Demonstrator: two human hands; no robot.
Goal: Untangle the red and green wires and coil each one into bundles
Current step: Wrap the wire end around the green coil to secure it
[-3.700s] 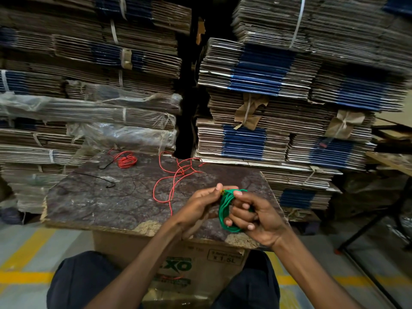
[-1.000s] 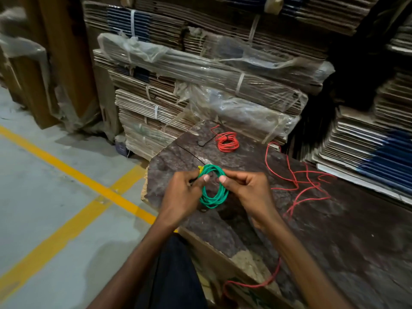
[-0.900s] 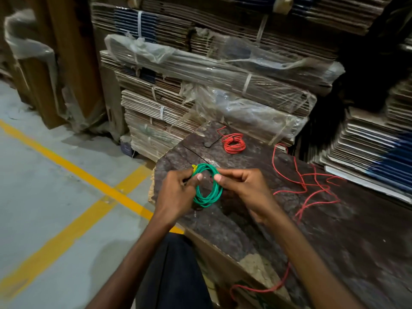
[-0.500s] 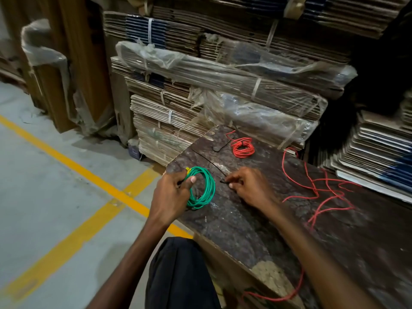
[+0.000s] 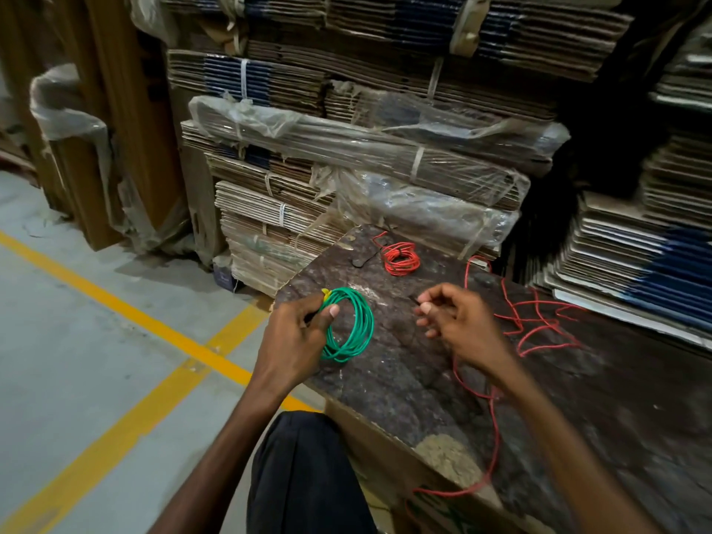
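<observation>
- Two hands up: at frame centre my left hand (image 5: 294,333) grips the green coil (image 5: 348,325).
- Right of centre, my right hand (image 5: 458,321) pinches something thin; I can't make it out, maybe a tie.
- Green bundle looks wound; next I'd bind it.
- Far right, the loose red wire (image 5: 535,325) awaits coiling.

Dark mottled board (image 5: 404,383) on a cardboard box (image 5: 389,452)

On it lie a red wire bundle (image 5: 400,258) near the far edge, a loose red wire (image 5: 535,325) sprawled to the right, trailing off the near edge.
</observation>
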